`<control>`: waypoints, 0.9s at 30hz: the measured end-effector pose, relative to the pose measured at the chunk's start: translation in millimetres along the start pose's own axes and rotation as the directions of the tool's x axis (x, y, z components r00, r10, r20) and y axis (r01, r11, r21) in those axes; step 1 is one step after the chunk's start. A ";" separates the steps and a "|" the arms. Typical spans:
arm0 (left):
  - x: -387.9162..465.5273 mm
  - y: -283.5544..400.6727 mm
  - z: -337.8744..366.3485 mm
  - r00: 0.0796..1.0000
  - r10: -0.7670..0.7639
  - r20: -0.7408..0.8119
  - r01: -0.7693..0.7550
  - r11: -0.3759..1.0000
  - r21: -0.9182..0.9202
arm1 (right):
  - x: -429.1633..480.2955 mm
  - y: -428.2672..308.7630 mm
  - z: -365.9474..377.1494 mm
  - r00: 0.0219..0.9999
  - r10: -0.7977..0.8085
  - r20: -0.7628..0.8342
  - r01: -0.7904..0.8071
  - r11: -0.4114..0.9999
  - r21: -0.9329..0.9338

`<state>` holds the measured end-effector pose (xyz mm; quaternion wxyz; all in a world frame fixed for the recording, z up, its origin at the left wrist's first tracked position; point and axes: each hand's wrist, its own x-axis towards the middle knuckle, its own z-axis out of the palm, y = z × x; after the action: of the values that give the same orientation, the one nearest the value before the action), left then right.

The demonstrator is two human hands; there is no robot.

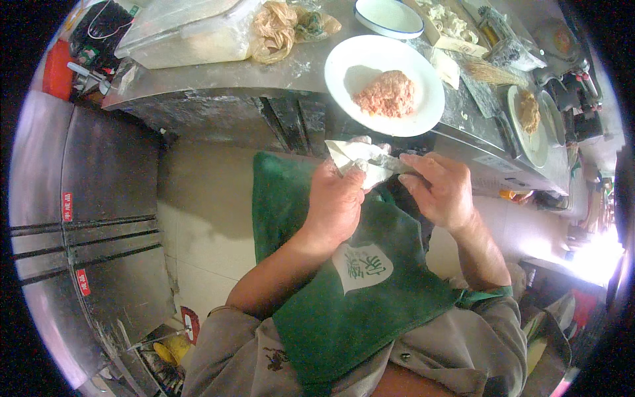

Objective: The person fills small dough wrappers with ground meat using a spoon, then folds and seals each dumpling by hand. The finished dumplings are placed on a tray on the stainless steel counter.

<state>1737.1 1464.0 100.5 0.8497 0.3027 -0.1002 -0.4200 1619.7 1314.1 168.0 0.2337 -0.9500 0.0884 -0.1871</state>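
Note:
My left hand (342,193) holds white dough wrappers (345,154), its thumb on top and fingertips showing behind them. With thumb and forefinger apart, my right hand (439,186) meets the right end of a thin, greyish, flat tool (394,165) that lies against the wrappers; its exact kind is unclear. Just beyond both hands, a large white enamel dish (342,94) bears a mound of raw minced meat (389,94) and overhangs the worktop's front edge.
On the steel worktop (198,79) stand a plastic bin (183,44), crumpled plastic bags (275,30), a blue-rimmed enamel dish (389,17) and a box of dough scraps (454,30). A plate (531,149) with tan filling is at right. Steel cabinets (114,168) stand left.

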 end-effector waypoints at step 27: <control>1.8 8.8 -7.6 0.999 -0.045 0.016 0.046 0.994 -0.097 | 3.8 -1.7 -5.7 0.998 0.015 0.065 -0.016 1.000 0.011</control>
<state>1747.2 1469.9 99.5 0.8529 0.2602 -0.0787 -0.4457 1621.1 1312.2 174.7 0.2433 -0.9536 0.0871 -0.1547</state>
